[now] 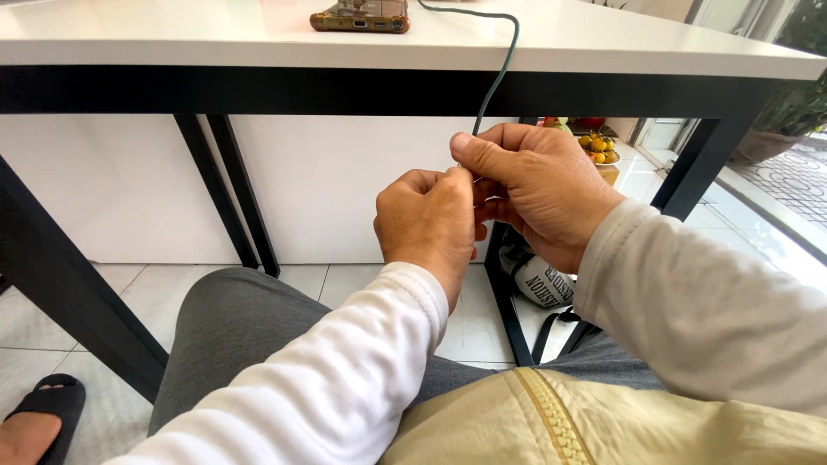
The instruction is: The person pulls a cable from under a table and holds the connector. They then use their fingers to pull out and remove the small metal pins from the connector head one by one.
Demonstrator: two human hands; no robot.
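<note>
fingers (465, 146) of both hands pinch the dark cable (497, 76) hanging from the white table (603, 43).

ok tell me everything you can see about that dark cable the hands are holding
The cable is thin, round and dark grey-green, with what looks like a smooth rubbery sheath. It runs across the white tabletop, bends over the front edge and hangs in a gentle curve down to the hands. The right hand pinches it under the thumb, and the left hand presses in beside it. Its lower end is hidden inside the fingers; its far end leaves the picture at the top. It lies apart from the phone.
</note>
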